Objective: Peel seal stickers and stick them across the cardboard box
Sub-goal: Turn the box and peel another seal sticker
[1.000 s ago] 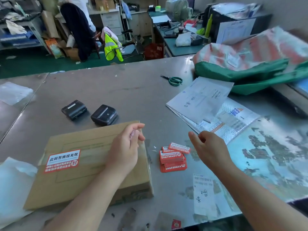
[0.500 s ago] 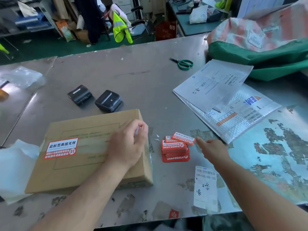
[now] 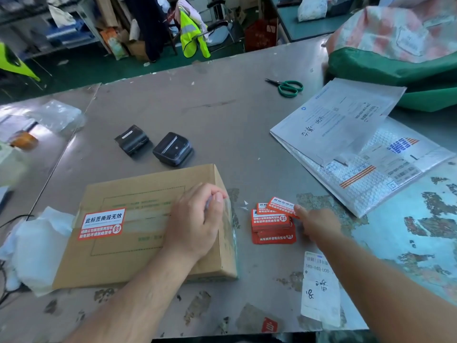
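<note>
the right hand [image 3: 319,225] touches the top red sticker [image 3: 282,206] on the sticker pile [image 3: 273,227], fingers not closed on it; the left hand [image 3: 195,224] lies curled on the cardboard box [image 3: 138,266], pinching something small i cannot make out; one sticker [image 3: 102,224] is stuck on the box's left end; the pile sits just right of the box on the grey table [image 3: 222,115]

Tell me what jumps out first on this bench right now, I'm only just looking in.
The red seal stickers stacked on the metal table right of the cardboard box catch the eye first, with the right hand touching the top one. A red-and-white seal sticker already sits on the box's left end, and the left hand rests on its right end. Green-handled scissors lie farther back.
</note>
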